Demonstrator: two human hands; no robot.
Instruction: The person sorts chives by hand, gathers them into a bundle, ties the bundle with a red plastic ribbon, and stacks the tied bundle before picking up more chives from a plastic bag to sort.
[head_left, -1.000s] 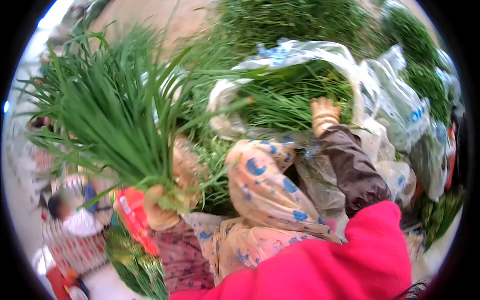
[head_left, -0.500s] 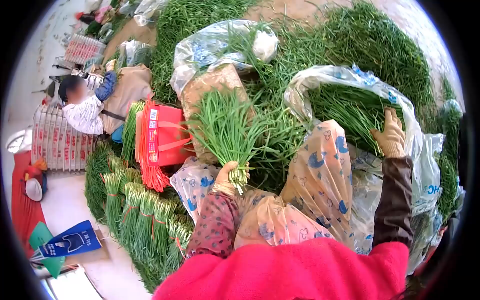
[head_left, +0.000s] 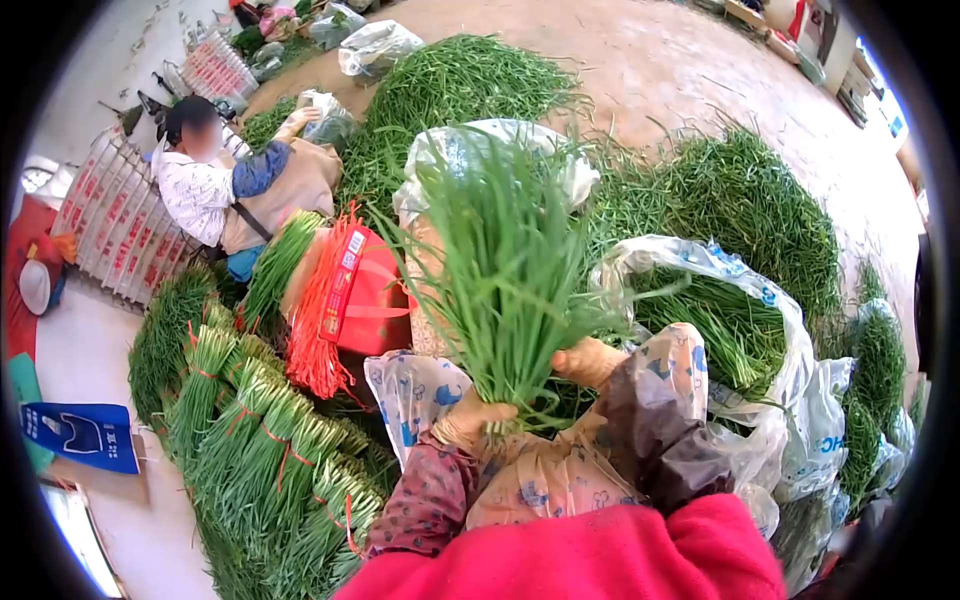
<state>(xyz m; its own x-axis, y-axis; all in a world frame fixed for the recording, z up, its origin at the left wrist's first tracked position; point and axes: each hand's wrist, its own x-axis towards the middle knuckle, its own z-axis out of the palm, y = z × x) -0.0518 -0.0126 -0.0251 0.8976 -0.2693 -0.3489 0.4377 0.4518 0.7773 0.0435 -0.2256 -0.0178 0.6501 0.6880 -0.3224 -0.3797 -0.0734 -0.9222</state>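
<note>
My left hand [head_left: 470, 420], in a light glove, is closed round the pale stem ends of a bunch of green chives [head_left: 500, 290]. The leaves fan upward and blur with motion. At the bunch's right side, my gloved right hand [head_left: 592, 362] has its fingers closed against the chives; some fingertips are hidden by leaves. An open clear plastic bag [head_left: 800, 330] to the right holds more loose chives [head_left: 715, 330]. Left of the bunch stands a red box [head_left: 375, 300] with red ties [head_left: 315, 350] hanging down its side.
Tied chive bundles [head_left: 270, 450] are stacked at the left. Loose green heaps [head_left: 750, 200] spread across the floor [head_left: 640, 60]. Another person [head_left: 205, 185] sits at the back left beside stacked crates [head_left: 120, 220]. A blue sign [head_left: 80, 435] is at the lower left.
My right hand has left the plastic bag and moved left to the bunch. The bunch in my left hand looks larger and stands higher. The view has shifted, showing more floor behind.
</note>
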